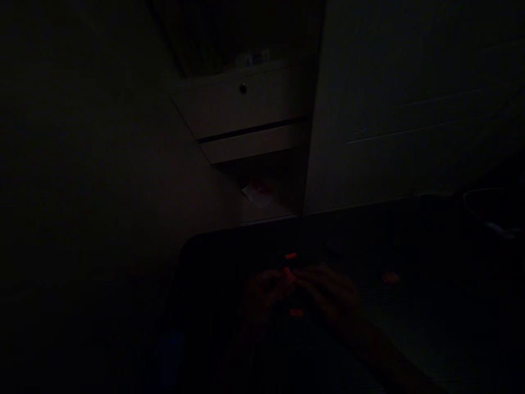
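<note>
The picture is very dark. My left hand [262, 293] and my right hand [330, 290] meet over a dark surface, fingertips closed around a small bright orange-red piece [289, 274]. Its exact kind is too dim to make out. A short orange-red strip [291, 255] lies just beyond the fingers. Closer to me, between the wrists, rests another short orange-red block [296, 312]. Off to the right of my right hand sits an orange lump [390, 277].
The dark surface [229, 257] has a rounded corner at left. Behind it stands a pale cabinet with a drawer [254, 106] and an open shelf holding a white and red packet [258, 194]. A pale panel [394, 137] rises at right. Something blue [170, 350] shows at lower left.
</note>
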A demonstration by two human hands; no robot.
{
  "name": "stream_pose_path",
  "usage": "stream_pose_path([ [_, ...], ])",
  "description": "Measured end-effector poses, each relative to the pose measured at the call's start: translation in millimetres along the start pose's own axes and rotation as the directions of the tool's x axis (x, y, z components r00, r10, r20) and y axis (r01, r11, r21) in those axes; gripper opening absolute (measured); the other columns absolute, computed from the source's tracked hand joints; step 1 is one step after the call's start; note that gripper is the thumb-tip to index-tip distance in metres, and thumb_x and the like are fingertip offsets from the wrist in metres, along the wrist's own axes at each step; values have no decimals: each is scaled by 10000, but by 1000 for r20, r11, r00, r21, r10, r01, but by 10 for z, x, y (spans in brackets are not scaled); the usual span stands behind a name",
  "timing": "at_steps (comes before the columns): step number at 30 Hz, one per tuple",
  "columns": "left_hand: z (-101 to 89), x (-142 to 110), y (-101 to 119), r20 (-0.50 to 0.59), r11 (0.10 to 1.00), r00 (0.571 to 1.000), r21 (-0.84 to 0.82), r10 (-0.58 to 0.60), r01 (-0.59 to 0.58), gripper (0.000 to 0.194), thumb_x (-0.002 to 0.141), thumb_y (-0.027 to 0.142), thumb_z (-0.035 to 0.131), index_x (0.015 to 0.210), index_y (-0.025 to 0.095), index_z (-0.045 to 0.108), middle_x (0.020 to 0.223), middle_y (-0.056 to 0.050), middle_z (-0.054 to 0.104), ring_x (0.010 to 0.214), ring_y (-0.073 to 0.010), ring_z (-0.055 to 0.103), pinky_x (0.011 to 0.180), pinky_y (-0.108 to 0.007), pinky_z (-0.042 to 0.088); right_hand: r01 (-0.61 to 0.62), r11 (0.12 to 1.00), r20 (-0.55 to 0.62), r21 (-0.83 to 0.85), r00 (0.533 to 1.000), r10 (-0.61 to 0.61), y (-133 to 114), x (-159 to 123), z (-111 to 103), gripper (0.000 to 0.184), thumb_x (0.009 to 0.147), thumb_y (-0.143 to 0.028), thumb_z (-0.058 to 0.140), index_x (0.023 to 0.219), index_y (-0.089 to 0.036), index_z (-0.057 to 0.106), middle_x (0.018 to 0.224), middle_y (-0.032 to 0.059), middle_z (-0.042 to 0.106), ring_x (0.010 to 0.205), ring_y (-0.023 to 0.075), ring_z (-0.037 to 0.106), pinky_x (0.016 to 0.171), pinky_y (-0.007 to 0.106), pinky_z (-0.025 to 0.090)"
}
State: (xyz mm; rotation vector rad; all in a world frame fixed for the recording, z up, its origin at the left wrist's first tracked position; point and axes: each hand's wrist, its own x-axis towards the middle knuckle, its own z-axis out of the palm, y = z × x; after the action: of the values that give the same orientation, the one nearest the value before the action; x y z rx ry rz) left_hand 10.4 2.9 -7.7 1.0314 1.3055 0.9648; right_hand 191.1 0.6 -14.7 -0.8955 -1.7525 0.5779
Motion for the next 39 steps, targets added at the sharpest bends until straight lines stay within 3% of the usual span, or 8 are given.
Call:
stream_pose_path([
  [5, -2, 6, 10, -13, 1000, 1000, 0, -19, 19, 164, 783, 305, 751, 700, 165, 771, 666, -35, 721, 608, -124, 597, 594, -225, 447, 192, 977, 63, -94, 980, -187, 72, -13, -51, 358, 966, -98, 574, 1277, -255, 658, 1054, 68, 751, 887, 199, 682, 750, 357, 554],
  [21, -21, 3, 17, 21, 998, 998, -43, -55, 56, 137, 755, 282, 757, 687, 164, 771, 663, -38, 723, 587, -115, 586, 584, -224, 450, 279, 957, 67, -78, 959, -274, 14, 84, -87, 360, 994, -113, 533, 1330, -208, 617, 1021, 86, 759, 862, 196, 702, 723, 351, 540],
  [32, -38, 25, 84, 71, 996, 994, -33, -83, 86, 166, 680, 285, 787, 588, 161, 725, 585, -39, 693, 534, -120, 574, 552, -235, 451, 283, 959, 123, -18, 952, -279, 37, 10, -90, 402, 975, -66, 548, 1366, -163, 560, 1063, 108, 740, 941, 216, 690, 770, 394, 514],
  [39, 4, 19, 48, -5, 999, 1000, -42, -29, 29, 138, 760, 294, 757, 769, 158, 779, 685, -46, 729, 645, -152, 635, 656, -266, 504, 201, 976, 95, -79, 976, -194, 45, 24, -78, 337, 945, -54, 591, 1250, -188, 639, 1076, 89, 730, 935, 208, 672, 781, 369, 527],
])
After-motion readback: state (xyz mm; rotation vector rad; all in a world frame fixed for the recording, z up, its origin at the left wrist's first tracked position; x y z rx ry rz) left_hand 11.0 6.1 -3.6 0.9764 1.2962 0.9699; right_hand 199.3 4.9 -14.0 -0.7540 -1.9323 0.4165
